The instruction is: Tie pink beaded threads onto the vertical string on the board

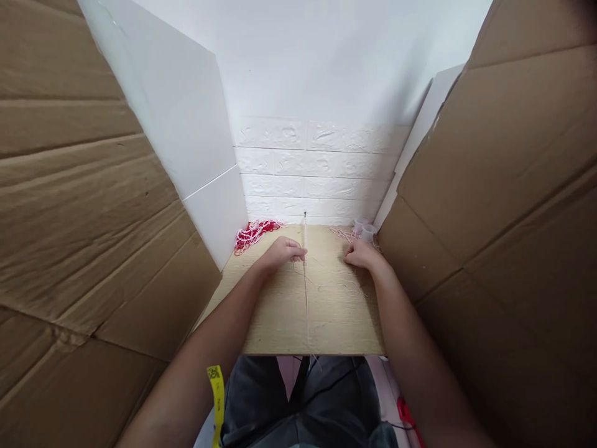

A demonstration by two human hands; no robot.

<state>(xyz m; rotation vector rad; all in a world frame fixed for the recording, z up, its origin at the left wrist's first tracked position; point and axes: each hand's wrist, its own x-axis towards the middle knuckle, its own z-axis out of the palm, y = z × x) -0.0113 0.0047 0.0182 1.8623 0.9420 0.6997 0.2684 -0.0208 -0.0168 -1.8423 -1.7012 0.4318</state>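
Note:
A thin pale cord (306,298) runs from a small nail (305,214) at the back of the board straight toward me and over the front edge. My left hand (285,250) is closed in a pinch on this cord, a little below the nail. Loose thread ends stick out around those fingertips. To the right, my right hand (362,254) hovers over the board with its fingers curled together; what they hold, if anything, is too small to make out. Beside it lie pink and white cords (342,234).
Red and white cords (256,235) lie piled at the back left. Small clear plastic cups (368,232) stand in the back right corner. Cardboard walls (504,168) close in both sides of the wooden board (275,317), with a white brick-pattern wall (289,163) behind.

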